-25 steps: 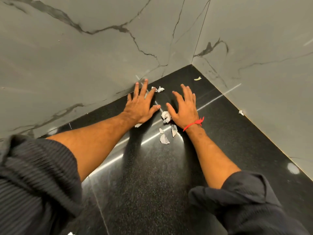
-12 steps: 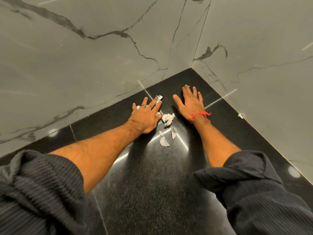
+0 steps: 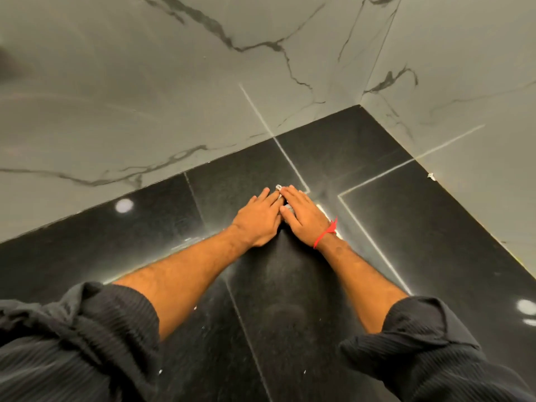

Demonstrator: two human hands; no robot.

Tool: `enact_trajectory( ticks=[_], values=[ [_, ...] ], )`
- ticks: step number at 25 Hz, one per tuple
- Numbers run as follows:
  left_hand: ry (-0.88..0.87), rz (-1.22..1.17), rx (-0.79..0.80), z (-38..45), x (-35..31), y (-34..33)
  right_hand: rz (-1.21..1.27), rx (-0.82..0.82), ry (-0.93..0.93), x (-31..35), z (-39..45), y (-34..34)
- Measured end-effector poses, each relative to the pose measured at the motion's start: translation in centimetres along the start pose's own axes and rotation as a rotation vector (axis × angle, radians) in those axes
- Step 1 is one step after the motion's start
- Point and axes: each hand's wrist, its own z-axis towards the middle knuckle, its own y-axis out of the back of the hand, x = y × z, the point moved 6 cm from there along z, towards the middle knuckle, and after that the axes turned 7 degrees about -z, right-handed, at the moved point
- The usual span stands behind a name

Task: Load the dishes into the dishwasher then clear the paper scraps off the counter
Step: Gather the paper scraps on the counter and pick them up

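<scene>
A person's left hand [image 3: 259, 220] and right hand [image 3: 305, 216] lie palm-down, fingers straight, side by side on a polished black speckled counter [image 3: 290, 300], fingertips meeting; crumpled white paper scraps [image 3: 279, 187] peek out at the fingertips and in the gap between the hands, the rest hidden beneath the palms. A red thread bracelet [image 3: 326, 234] circles the right wrist, and dark ribbed sleeves [image 3: 87, 329] are pushed up both forearms. Another small scrap [image 3: 431, 176] lies well off to the right of the right hand against the grey veined marble wall [image 3: 145, 97], which meets the counter in a corner beyond the fingers.
</scene>
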Motion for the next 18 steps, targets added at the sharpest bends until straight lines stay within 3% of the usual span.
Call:
enact_trajectory(
  ticks=[5,10,12,14,16,18],
  values=[
    [0.07,0.084,0.006,-13.0,2.7,-3.6,-0.103,0.004,0.116,10.3,-7.3,-5.7],
    [0.115,-0.08,0.01,-25.0,5.8,-6.2,0.013,0.09,0.174,18.3,-12.3,-11.3],
    [0.137,-0.204,-0.065,-27.9,7.2,-6.5,0.243,0.084,0.101,18.8,-12.7,-11.1],
    [0.174,-0.329,-0.198,-30.1,8.6,-6.3,0.327,-0.112,0.019,17.6,-13.1,-9.1],
    [0.275,-0.358,-0.367,-32.4,9.9,-6.0,0.173,-0.249,-0.045,15.9,-13.8,-7.7],
    [0.422,-0.368,-0.436,-34.3,10.9,-6.4,-0.009,-0.223,-0.151,15.4,-14.4,-7.9]
  ],
)
